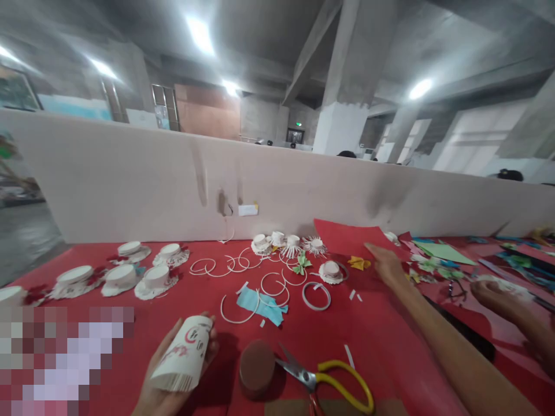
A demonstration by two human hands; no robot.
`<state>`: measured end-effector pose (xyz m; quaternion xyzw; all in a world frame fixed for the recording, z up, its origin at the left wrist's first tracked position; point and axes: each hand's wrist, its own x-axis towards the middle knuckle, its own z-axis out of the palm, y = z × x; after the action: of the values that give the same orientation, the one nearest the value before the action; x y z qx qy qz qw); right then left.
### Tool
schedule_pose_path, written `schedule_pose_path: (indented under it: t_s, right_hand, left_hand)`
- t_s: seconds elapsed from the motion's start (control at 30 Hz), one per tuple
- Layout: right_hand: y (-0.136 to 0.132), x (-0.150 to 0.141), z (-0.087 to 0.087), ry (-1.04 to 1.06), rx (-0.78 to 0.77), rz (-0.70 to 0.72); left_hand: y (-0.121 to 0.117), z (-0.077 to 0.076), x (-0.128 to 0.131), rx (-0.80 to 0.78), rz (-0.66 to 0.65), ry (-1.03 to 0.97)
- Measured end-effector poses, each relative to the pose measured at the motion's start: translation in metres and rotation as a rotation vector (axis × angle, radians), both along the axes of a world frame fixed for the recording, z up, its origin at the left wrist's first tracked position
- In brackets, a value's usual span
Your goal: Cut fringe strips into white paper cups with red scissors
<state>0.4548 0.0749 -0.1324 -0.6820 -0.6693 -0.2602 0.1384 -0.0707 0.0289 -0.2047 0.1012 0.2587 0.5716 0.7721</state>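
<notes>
My left hand [167, 370] is closed around a white paper cup [188, 349] with red and black print. The cup is tilted, and narrow strips or layered edges show at its lower rim. My right hand [385, 266] reaches far forward to a red paper sheet [347, 234], its fingers at the sheet's lower right edge; the grip is partly hidden. Yellow-handled scissors [307, 378] lie on the red table beside a brown round object [256, 370]. A yellow paper scrap [359, 263] sits just left of my right hand.
Several small white paper hats [120, 277] stand at the left, others [292, 245] at the back. Thin white rings [273, 286], a thicker ring [316, 296] and a blue scrap [262, 306] lie mid-table. Another person's hand [494, 294] is at the right. A pale partition [277, 190] rises behind.
</notes>
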Motion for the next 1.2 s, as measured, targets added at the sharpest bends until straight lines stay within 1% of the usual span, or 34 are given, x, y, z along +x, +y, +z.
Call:
schedule_pose_path:
  t_s: [0.07,0.13,0.2,0.27,0.33,0.4,0.5,0.57,0.63,0.7,0.73,0.8,0.83,0.9,0.97,1.07,1.13,1.2]
  right_hand:
    - [0.007,-0.010,-0.016,0.035,-0.116,-0.027]
    - [0.011,-0.023,-0.024,0.071,-0.233,-0.051]
    - [0.009,-0.037,-0.024,0.103,-0.310,-0.066]
    - [-0.005,-0.054,-0.019,0.125,-0.336,-0.055]
    - [-0.031,-0.077,-0.015,0.137,-0.342,-0.010]
    - [-0.070,-0.108,-0.016,0.135,-0.387,0.081]
    - [-0.136,-0.161,-0.030,0.109,-0.529,0.269]
    - [-0.173,-0.188,-0.041,0.086,-0.591,0.356]
    - [-0.199,-0.199,-0.047,0.060,-0.623,0.357]
    - [-0.211,-0.195,-0.046,0.053,-0.672,0.364]
    - [-0.212,-0.188,-0.043,0.060,-0.696,0.381]
    - [-0.203,-0.172,-0.037,0.083,-0.717,0.416]
    - [-0.193,-0.163,-0.035,0.080,-0.714,0.401]
    - [-0.166,-0.146,-0.035,0.061,-0.665,0.311]
    - [-0.132,-0.132,-0.039,0.020,-0.612,0.246]
    - [-0.086,-0.121,-0.050,-0.048,-0.637,0.258]
    - [-0.067,-0.119,-0.056,-0.086,-0.640,0.271]
    - [-0.059,-0.119,-0.060,-0.115,-0.628,0.276]
  left_hand:
    - [0.001,-0.001,-0.002,0.001,0.018,0.012]
    - [0.002,-0.002,-0.003,0.012,0.024,0.016]
    - [0.003,-0.002,-0.005,0.038,0.017,0.004]
    - [0.003,-0.001,-0.005,0.063,0.005,-0.018]
    - [0.003,0.000,-0.004,0.071,-0.008,-0.035]
    - [0.003,0.001,-0.002,0.063,-0.028,-0.038]
    - [0.003,0.002,0.003,0.060,-0.051,-0.040]
    - [0.003,0.002,0.005,0.064,-0.060,-0.041]
    - [0.002,0.003,0.006,0.067,-0.060,-0.039]
    - [0.000,0.003,0.006,0.070,-0.053,-0.039]
    - [-0.001,0.004,0.005,0.075,-0.048,-0.044]
    - [-0.002,0.005,0.004,0.082,-0.045,-0.053]
    - [-0.002,0.005,0.004,0.085,-0.048,-0.056]
    - [-0.002,0.004,0.004,0.095,-0.057,-0.061]
    - [-0.002,0.002,0.004,0.117,-0.066,-0.069]
    - [-0.001,0.000,0.001,0.142,-0.071,-0.080]
    - [-0.002,-0.002,-0.001,0.152,-0.064,-0.090]
    - [-0.002,-0.002,-0.004,0.167,-0.060,-0.105]
